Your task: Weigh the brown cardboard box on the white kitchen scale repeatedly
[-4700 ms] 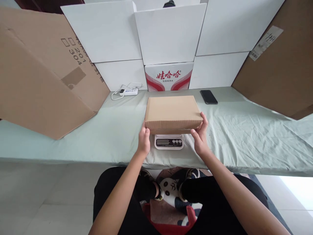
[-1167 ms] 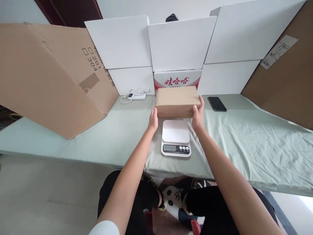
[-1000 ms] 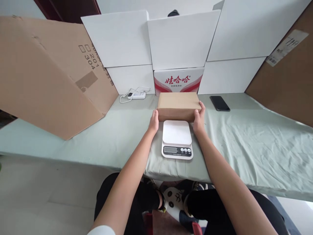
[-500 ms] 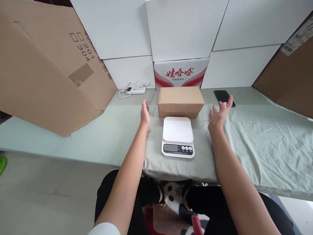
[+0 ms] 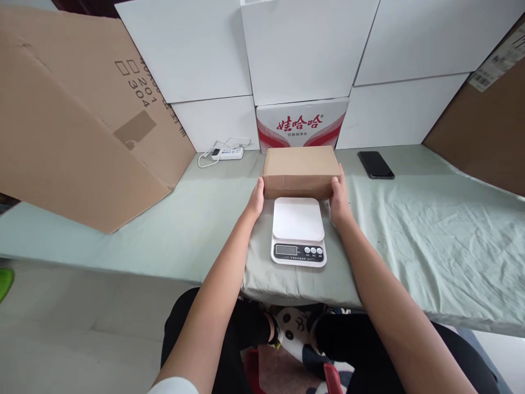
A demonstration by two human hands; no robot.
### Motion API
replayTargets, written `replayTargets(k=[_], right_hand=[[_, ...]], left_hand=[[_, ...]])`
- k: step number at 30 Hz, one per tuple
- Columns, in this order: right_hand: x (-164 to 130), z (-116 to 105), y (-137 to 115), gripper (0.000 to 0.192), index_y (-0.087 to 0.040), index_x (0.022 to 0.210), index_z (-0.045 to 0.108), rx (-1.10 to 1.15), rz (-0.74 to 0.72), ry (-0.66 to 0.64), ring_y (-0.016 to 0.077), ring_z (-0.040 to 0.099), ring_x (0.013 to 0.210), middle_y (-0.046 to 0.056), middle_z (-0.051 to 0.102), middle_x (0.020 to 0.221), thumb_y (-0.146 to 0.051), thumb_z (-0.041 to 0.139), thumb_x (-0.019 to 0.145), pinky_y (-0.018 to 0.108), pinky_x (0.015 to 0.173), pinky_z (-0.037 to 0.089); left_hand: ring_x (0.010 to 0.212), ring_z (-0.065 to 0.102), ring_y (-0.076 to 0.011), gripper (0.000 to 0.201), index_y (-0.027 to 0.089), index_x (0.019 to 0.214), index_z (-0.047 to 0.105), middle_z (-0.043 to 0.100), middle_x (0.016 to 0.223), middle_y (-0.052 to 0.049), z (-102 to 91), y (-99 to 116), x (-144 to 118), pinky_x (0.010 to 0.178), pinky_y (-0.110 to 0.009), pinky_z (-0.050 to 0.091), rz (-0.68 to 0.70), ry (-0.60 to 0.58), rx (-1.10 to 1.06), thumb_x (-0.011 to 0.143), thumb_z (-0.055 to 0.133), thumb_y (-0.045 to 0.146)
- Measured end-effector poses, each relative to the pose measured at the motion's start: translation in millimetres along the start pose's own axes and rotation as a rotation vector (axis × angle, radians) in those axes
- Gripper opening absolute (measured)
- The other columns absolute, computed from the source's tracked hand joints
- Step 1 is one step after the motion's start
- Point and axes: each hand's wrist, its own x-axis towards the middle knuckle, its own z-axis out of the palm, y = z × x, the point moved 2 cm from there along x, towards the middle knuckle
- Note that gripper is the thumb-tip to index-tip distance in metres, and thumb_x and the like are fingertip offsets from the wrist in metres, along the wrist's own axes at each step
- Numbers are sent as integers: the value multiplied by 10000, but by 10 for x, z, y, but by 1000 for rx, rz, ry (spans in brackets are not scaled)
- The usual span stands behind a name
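A brown cardboard box (image 5: 301, 161) lies on the green cloth just behind a white kitchen scale (image 5: 298, 219). Against its left end presses my left hand (image 5: 256, 198), thumb toward the front and the other fingers mostly hidden. My right hand (image 5: 339, 194) grips the opposite end, its thumb on the front corner and fingers along the side. Nothing rests on the scale's plate, and its display looks blank.
A white power strip (image 5: 227, 154) with a cord lies at the back left, a black phone (image 5: 375, 164) at the back right. White panels and a red-and-white carton (image 5: 302, 125) stand behind. Large cardboard sheets (image 5: 82, 120) flank both sides of the cloth-covered table (image 5: 443, 241).
Both hands have come inward from either side and closed on the ends of the cardboard box. My right hand has moved away from beside the phone. The scale stays put.
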Motion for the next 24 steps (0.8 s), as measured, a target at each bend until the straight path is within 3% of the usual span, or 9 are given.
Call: replayTargets(k=[3, 7, 12, 16, 21, 24], right_hand=[[-45, 28, -49, 939, -331, 1774, 337, 49, 81, -13, 290, 313, 1790, 72, 403, 1895, -851, 477, 1004, 630, 1493, 225], [-69, 71, -267, 1046, -360, 1807, 253, 54, 41, -17, 343, 227, 1824, 62, 295, 1937, -898, 529, 954, 666, 1499, 167], [-54, 29, -904, 955, -386, 1792, 298, -54, -152, -22, 373, 157, 1840, 37, 275, 1943, -855, 532, 994, 691, 1490, 188], [-362, -103, -1281, 876, -432, 1804, 256, -128, -225, -45, 390, 186, 1833, 27, 304, 1923, -805, 497, 1049, 728, 1479, 195], [-950, -235, -1163, 862, -435, 1799, 256, -123, -130, 32, 424, 277, 1797, 53, 304, 1912, -763, 525, 1049, 773, 1458, 226], [-1103, -256, -1047, 869, -426, 1802, 242, -132, -94, 4, 402, 270, 1802, 54, 296, 1915, -753, 529, 1049, 746, 1474, 207]], left_hand=[[1776, 385, -342, 902, 252, 1510, 713, 634, 1747, -95, -8, -20, -11, 1442, -496, 394, -4, 4, -7, 1029, 359, 929], [1763, 409, -363, 921, 243, 1481, 718, 665, 1715, -103, -3, 51, -15, 1433, -482, 410, 43, 11, -39, 1013, 362, 951], [1771, 388, -379, 952, 280, 1565, 654, 677, 1696, -104, -48, 435, -106, 1446, -513, 370, 173, 40, -53, 985, 379, 984], [1794, 338, -369, 976, 343, 1613, 623, 631, 1742, -84, -53, 722, -506, 1462, -539, 327, 247, 15, -18, 951, 372, 1017], [1813, 294, -327, 951, 331, 1637, 613, 626, 1747, -92, 34, 651, -1160, 1480, -492, 284, 229, 18, 70, 1000, 317, 973], [1805, 316, -324, 935, 338, 1636, 617, 657, 1713, -102, 63, 540, -1331, 1476, -503, 296, 228, 24, 53, 1007, 318, 962]])
